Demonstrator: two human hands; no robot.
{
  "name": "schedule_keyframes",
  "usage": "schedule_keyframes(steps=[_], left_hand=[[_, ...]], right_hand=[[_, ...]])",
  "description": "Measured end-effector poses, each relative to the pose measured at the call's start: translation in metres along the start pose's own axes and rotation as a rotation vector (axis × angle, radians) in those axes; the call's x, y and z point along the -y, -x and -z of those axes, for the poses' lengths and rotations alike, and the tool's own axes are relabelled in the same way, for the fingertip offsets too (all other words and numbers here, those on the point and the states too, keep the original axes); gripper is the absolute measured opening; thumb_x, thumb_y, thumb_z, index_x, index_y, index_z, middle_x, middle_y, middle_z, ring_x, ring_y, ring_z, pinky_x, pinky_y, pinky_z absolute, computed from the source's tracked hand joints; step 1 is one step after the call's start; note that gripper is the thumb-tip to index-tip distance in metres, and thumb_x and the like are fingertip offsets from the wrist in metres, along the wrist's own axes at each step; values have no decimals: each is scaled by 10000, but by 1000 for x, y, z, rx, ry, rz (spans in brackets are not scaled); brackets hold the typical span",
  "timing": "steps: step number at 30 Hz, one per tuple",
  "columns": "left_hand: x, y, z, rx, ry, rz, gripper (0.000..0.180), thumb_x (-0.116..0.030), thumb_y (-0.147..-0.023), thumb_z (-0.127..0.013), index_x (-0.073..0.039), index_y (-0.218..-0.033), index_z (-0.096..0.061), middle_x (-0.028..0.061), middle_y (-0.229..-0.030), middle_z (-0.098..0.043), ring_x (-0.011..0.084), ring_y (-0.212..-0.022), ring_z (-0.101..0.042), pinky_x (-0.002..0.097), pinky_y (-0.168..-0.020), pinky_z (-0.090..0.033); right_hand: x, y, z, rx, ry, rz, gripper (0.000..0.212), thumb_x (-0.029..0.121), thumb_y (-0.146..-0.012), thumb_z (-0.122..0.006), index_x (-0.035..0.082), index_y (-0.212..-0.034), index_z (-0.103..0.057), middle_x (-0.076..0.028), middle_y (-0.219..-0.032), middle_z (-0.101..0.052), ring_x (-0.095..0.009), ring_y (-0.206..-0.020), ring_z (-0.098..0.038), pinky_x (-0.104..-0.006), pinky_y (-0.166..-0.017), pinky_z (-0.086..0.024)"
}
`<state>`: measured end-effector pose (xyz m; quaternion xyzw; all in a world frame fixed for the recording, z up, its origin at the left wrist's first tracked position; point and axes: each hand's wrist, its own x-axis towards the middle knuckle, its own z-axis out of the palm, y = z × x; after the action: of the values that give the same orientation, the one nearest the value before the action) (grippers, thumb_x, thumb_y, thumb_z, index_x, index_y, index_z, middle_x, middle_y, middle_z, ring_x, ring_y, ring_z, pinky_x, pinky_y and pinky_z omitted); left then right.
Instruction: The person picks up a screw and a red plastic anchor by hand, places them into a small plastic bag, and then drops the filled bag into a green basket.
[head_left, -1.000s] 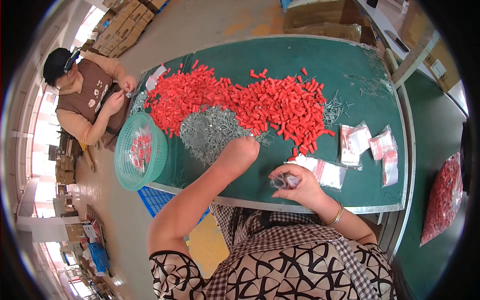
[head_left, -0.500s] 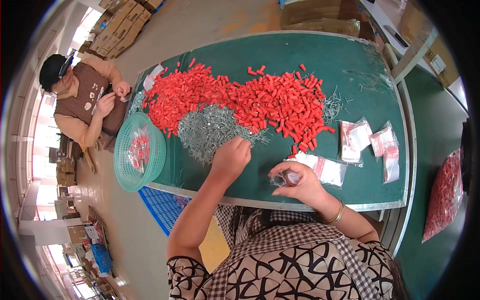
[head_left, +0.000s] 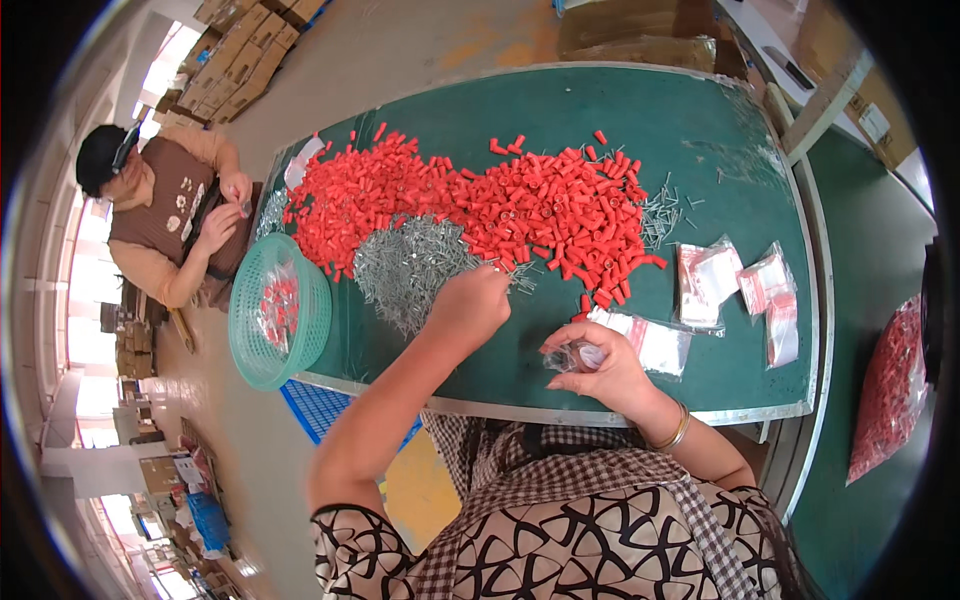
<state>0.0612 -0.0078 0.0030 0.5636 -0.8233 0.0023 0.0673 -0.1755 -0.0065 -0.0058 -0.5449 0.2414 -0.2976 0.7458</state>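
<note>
My left hand (head_left: 470, 308) is closed, its fingertips down at the right edge of a heap of grey metal nails or screws (head_left: 410, 275). Its fingers hide whatever is pinched there. Behind and beside the heap spreads a large pile of red plastic caps (head_left: 540, 200). My right hand (head_left: 612, 372) curls round a small clear plastic bag (head_left: 572, 357) just above the green table (head_left: 480, 375), near its front edge. Flat packs of small clear bags (head_left: 660, 345) lie just beyond this hand.
More bag packs (head_left: 710, 280) lie to the right. A green basket (head_left: 310, 335) with filled bags stands at the left edge, above a blue crate (head_left: 315, 405). Another person (head_left: 175, 205) works at the far left. A big bag of red pieces (head_left: 890, 390) is at right.
My left hand has shifted slightly right along the edge of the metal heap, its elbow swinging outward to the left. My right hand keeps its hold on the bag, almost unmoved.
</note>
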Motion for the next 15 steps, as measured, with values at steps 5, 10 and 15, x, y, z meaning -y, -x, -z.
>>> schedule_keyframes(steps=[5, 10, 15], left_hand=[[-10, 23, 10, -212, 1535, 881, 104, -50, -815, -614, -4, -908, -612, 11, -628, -512, 80, -501, -463, 225, -453, -351], [-39, 32, 22, -222, 1701, 764, 73, -54, -845, -596, -8, -902, -603, -21, -638, -496, 51, -493, -434, 203, -454, -330], [-68, 35, 30, -289, 1315, 537, 102, 62, -808, -597, -1, -887, -613, -15, -732, -516, 45, -565, -452, 198, -497, -345]], right_hand=[[11, -2, -1, -23, -62, -110, 419, 3, -681, -804, 1, -1054, -613, -66, -1033, -629, -139, -986, -595, -275, -894, -471], [4, -1, 0, -23, -89, -65, 435, -5, -679, -805, -7, -1064, -604, -66, -1034, -627, -139, -995, -593, -277, -898, -472], [-4, -5, -3, -22, -9, 5, 455, 6, -681, -807, 6, -1083, -594, -62, -1056, -620, -136, -996, -588, -276, -888, -474]])
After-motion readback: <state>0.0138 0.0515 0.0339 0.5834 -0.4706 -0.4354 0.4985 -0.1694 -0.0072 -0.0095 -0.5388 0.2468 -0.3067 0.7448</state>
